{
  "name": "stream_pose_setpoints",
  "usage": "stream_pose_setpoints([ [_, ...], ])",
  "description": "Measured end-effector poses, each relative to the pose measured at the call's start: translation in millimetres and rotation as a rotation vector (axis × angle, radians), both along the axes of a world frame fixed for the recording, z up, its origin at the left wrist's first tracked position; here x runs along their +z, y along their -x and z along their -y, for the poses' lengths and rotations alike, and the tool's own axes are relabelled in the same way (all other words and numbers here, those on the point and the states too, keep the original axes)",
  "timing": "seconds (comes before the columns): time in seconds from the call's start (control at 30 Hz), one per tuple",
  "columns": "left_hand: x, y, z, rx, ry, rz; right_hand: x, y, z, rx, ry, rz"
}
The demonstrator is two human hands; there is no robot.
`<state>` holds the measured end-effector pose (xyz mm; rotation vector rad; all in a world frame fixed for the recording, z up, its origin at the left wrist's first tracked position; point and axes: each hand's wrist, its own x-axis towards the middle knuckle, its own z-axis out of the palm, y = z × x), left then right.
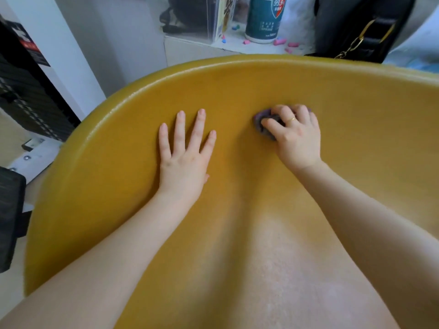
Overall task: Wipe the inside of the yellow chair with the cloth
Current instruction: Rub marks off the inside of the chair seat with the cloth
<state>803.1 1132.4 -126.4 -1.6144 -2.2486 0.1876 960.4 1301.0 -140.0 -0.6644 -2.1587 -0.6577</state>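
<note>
The yellow chair fills most of the view, its curved shell opening toward me with a rounded rim along the top and left. My left hand lies flat on the inner back of the shell, fingers straight and spread. To its right, my right hand grips a small bunched purple cloth and presses it against the inner back wall. Most of the cloth is hidden under the curled fingers. A pale sheen marks the seat surface lower down between my forearms.
Behind the chair stands a white shelf holding a white-and-teal bottle and small pink bits. A black bag with a gold chain hangs at the top right. Dark boxes sit at the left.
</note>
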Motion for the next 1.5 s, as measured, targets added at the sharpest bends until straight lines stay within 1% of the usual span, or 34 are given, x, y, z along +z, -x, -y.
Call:
stream_pose_setpoints([
  [0.1,7,-5,-21,-0.073,-0.187,-0.1,36,6,-21,-0.107,-0.109,-0.15],
  [0.17,15,-9,-39,-0.104,-0.186,-0.111,43,15,-26,-0.158,-0.118,-0.247],
  [0.27,9,-13,-62,-0.109,-0.119,-0.118,23,21,-23,-0.102,-0.071,-0.322],
  [0.3,3,-12,-66,-0.087,-0.114,-0.164,9,18,-18,-0.066,-0.042,-0.303],
  [0.37,-4,-9,-68,-0.05,-0.128,-0.263,-32,2,1,0.002,0.029,-0.161],
  [0.43,-10,-3,-71,-0.074,-0.166,-0.276,-77,-19,30,0.017,0.136,0.017],
  [0.5,-10,-1,-72,-0.096,-0.175,-0.279,-106,-33,51,-0.012,0.205,0.096],
  [0.53,-10,-1,-72,-0.096,-0.167,-0.285,-108,-35,52,-0.019,0.21,0.113],
  [0.6,-9,-4,-70,-0.073,-0.139,-0.279,-91,-35,41,-0.029,0.163,0.132],
  [0.7,-7,-5,-70,-0.054,-0.125,-0.266,-33,-29,6,-0.1,0.072,-0.016],
  [0.77,-7,-5,-70,-0.05,-0.085,-0.239,4,-23,-18,-0.142,-0.062,-0.086],
  [0.83,-6,-7,-70,-0.037,-0.08,-0.244,26,-15,-34,-0.15,-0.173,-0.132],
  [0.93,-8,-7,-72,-0.019,-0.081,-0.265,25,-3,-42,-0.142,-0.191,-0.267],
  [1.0,-10,-7,-74,-0.027,-0.085,-0.272,0,-1,-35,-0.138,-0.139,-0.315],
  [1.07,-9,-7,-75,-0.041,-0.103,-0.263,-42,-10,-14,-0.11,-0.05,-0.249],
  [1.17,-9,-6,-74,-0.055,-0.094,-0.234,-102,-34,30,-0.054,0.094,-0.05],
  [1.23,-9,-7,-74,-0.057,-0.075,-0.22,-115,-43,43,-0.035,0.122,0.014],
  [1.3,-8,-8,-75,-0.069,-0.041,-0.173,-101,-44,37,-0.026,0.103,0.061],
  [1.33,-8,-8,-76,-0.077,-0.028,-0.148,-88,-42,31,-0.036,0.101,0.044],
  [1.37,-6,-9,-76,-0.076,-0.011,-0.121,-73,-37,24,-0.06,0.105,-0.019],
  [1.43,-5,-10,-75,-0.076,0.011,-0.08,-32,-21,3,-0.129,0.105,-0.219],
  [1.5,-5,-9,-75,-0.084,-0.003,-0.078,12,1,-14,-0.164,0.12,-0.376],
])
